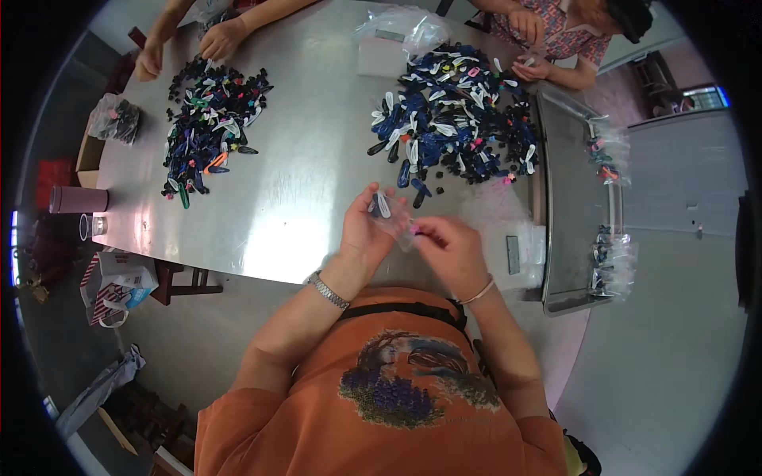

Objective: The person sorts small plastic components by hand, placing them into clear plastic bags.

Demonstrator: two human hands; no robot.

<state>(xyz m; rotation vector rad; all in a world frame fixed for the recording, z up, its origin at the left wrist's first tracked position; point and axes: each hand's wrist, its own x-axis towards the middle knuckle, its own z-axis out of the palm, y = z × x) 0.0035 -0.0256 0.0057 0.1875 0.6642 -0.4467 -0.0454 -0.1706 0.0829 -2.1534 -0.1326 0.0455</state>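
My left hand (pixel 359 239) is palm up near the table's front edge, with a small clear plastic bag (pixel 394 225) held in its fingers. A white snap hair clip (pixel 384 206) and a dark one show through the bag. At the bag's right end, my right hand (pixel 456 252) pinches a small pink piece (pixel 413 230), whose exact kind is too small to make out. Just beyond my hands lies a large heap of snap hair clips (pixel 444 129), mostly dark blue and white, mixed with small black claw clips.
Another clip heap (pixel 210 119) lies to the left, near a co-worker's hands (pixel 225 40). A second co-worker's hand (pixel 530 67) is at upper right. On the right stands a metal tray (pixel 567 230) with filled bags (pixel 615 266) along its edge. A cup (pixel 79 200) stands far left.
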